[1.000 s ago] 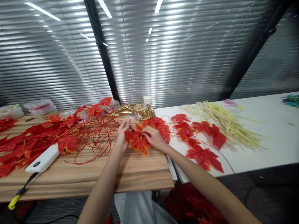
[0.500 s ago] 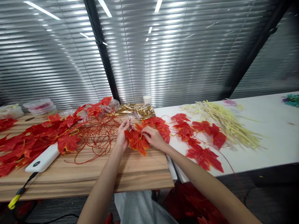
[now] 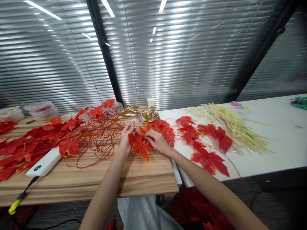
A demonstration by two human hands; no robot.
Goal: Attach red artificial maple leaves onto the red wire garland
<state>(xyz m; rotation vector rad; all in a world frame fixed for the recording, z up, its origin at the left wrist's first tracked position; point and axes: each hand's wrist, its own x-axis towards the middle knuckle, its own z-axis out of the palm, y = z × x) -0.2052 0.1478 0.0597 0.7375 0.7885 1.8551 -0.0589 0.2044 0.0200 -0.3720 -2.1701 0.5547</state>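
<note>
Over the wooden table, my left hand (image 3: 126, 136) is closed in a pinch on a thin red cord, a small loop of which shows above the fingertips. My right hand (image 3: 155, 140) pinches the yellowish stem of an orange-red artificial maple leaf (image 3: 141, 147), which hangs between both hands. Left of my hands lies a loose tangle of red cord (image 3: 102, 140). To the right, more red maple leaves (image 3: 189, 132) are strung along a cord reaching onto the white table. The exact contact at my fingertips is too small to make out.
A heap of red leaves (image 3: 33, 143) and a white power bank (image 3: 45, 163) with a cable lie at left. Gold foil packets (image 3: 149, 115) and a paper cup (image 3: 151, 102) stand behind my hands. Yellow stems (image 3: 232, 127) lie on the white table (image 3: 283, 137).
Almost nothing differs. The leaf between my hands has tilted slightly and shifted a little downward; both hands keep their pinches in about the same place.
</note>
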